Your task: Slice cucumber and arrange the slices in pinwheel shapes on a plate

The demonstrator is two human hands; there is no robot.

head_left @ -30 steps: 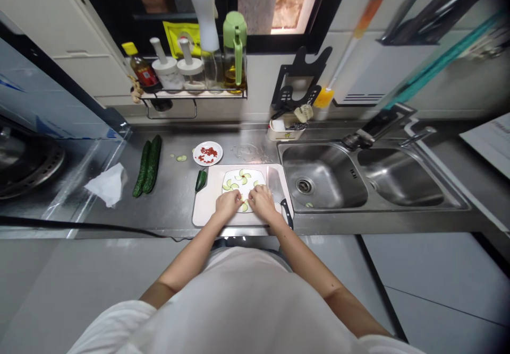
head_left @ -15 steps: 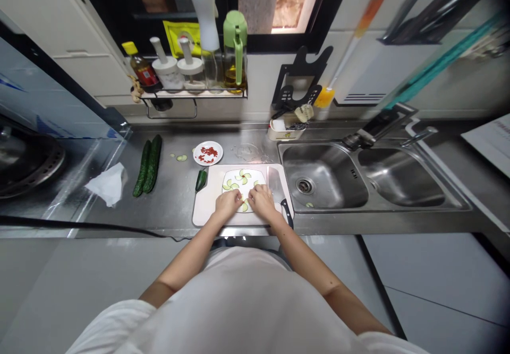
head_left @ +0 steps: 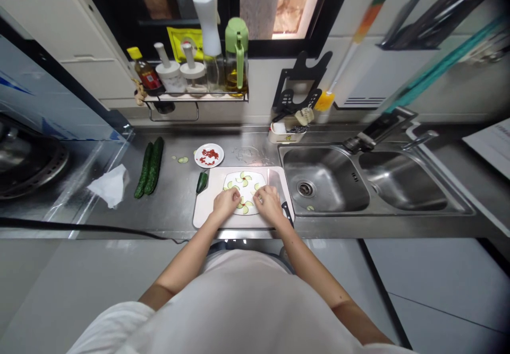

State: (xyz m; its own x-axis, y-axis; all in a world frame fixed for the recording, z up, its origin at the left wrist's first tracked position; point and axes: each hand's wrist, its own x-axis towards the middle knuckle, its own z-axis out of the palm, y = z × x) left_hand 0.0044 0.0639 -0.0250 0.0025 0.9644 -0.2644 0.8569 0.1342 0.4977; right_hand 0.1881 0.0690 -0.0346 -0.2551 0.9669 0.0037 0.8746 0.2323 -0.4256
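Observation:
A white plate (head_left: 246,188) lies on the pink cutting board (head_left: 207,213), with green-edged cucumber slices set in flower shapes and small red bits at their centres. My left hand (head_left: 226,203) rests at the plate's left edge, fingers curled together; whatever they hold is too small to make out. At the right edge my right hand (head_left: 268,203) has thumb and fingertips drawn together, and any piece between them cannot be made out. A knife (head_left: 287,212) lies by my right hand, its black handle showing. The cut cucumber end (head_left: 202,182) sits at the board's upper left.
Behind the board is a small dish (head_left: 209,155) of red pieces. Two whole cucumbers (head_left: 149,168) and a crumpled white cloth (head_left: 110,185) lie to the left. A double sink (head_left: 324,179) is at the right. Bottles stand on a wall rack (head_left: 195,97) above.
Both hands have moved apart, away from the lower flower shape, which now shows more fully between them. The view has shifted slightly.

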